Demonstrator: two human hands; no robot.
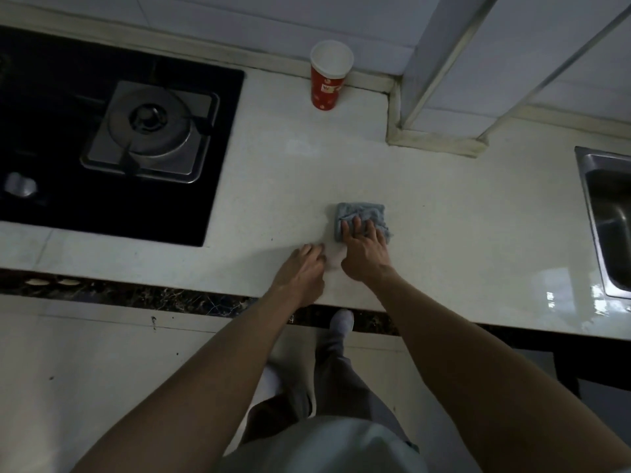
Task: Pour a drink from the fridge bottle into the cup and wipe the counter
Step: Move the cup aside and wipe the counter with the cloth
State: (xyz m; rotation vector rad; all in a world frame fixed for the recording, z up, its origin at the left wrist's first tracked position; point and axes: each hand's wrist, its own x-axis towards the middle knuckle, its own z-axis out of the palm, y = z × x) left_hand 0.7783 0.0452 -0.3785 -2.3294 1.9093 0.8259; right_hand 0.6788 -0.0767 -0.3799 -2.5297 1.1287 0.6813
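Grey-blue cloth [358, 211] lies bunched on the pale bench [444, 216] directly under the fingers [356, 227] of the right hand [363, 252]. Those fingers are spread and fairly straight, pressing down on the near half of the cloth. Its far edge and far corners stick out beyond the fingertips. The heel of that hand sits on the near side of the cloth, over bare bench.

The left hand [302, 269] rests just to the left of the right hand, close to it but apart, and clear of the cloth. Its fingers [312, 250] are loosely bent with the tips down on the bench, holding nothing.

Well beyond both sets of fingers, ahead and a little to the left of the cloth, a red cup [327, 87] with a white inside stands upright by the back wall. Whether it holds any drink cannot be told.

Far to the left of the left fingers lies a black hob [51, 97] with a steel burner [152, 131]. Far to the right of the right fingers, a steel sink [607, 220] is set into the bench.
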